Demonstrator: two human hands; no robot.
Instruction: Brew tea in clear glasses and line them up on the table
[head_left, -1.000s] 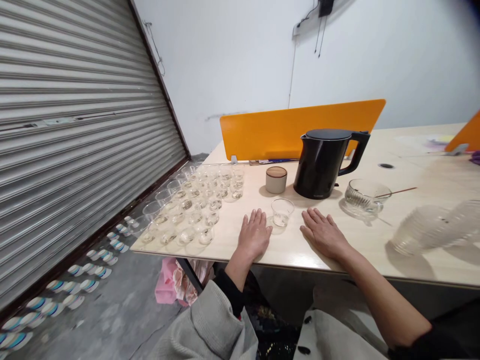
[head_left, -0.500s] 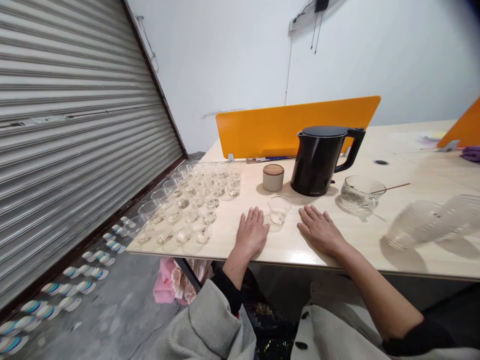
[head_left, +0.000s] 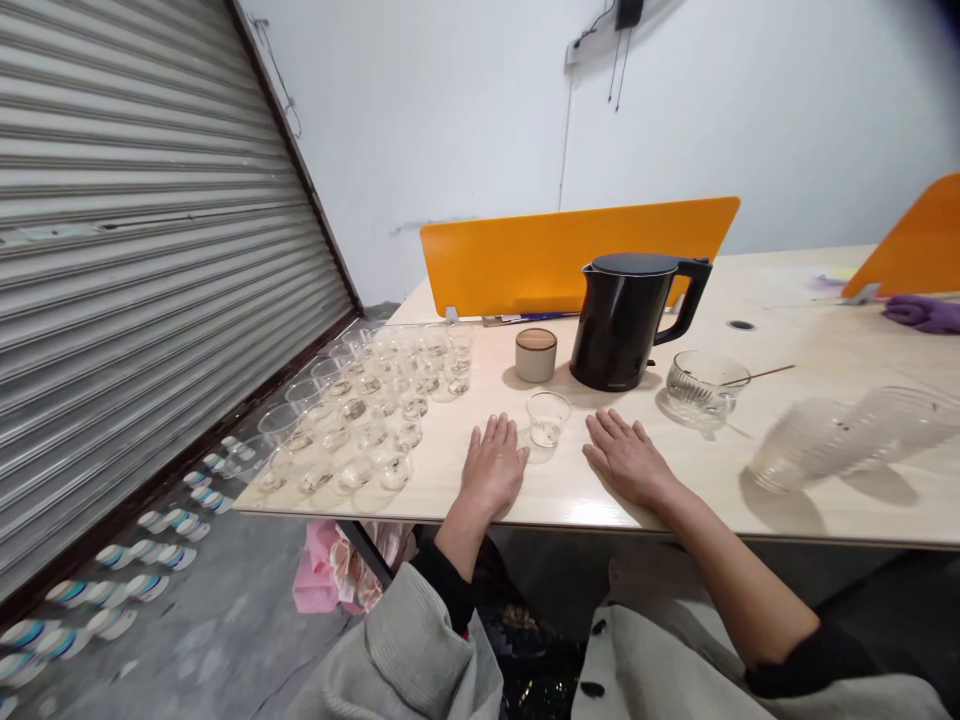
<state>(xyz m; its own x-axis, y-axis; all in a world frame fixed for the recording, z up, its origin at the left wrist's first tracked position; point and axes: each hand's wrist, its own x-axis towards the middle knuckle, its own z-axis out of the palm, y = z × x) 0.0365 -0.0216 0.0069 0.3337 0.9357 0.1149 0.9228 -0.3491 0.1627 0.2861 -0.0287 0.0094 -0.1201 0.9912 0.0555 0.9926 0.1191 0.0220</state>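
Left hand (head_left: pixel 493 465) and right hand (head_left: pixel 626 460) are laid flat, fingers released, on the pale wooden tabletop (head_left: pixel 825 340), flanking 1 clear glass cup (head_left: pixel 547 420).

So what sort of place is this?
Probably a makeshift office or workroom in a garage-like unit: there's a metal roller shutter, an orange desk divider, a black electric kettle, and rows of clear cups.

A black kettle (head_left: pixel 619 325) stands on the table (head_left: pixel 862 520) by a small round jar (head_left: pixel 535 355) with a wood lid. An orange board (head_left: pixel 570 258) is behind them. A thin stick (head_left: pixel 757 374) leans in a glass bowl (head_left: pixel 705 388). Clear cups (head_left: pixel 847 440) lie in a stack on their side. A purple cloth (head_left: pixel 922 314) is far off. A gray metal shutter (head_left: pixel 150 250) is on the left, and striped paper cups (head_left: pixel 112 556) sit in rows on the floor (head_left: pixel 247 640).
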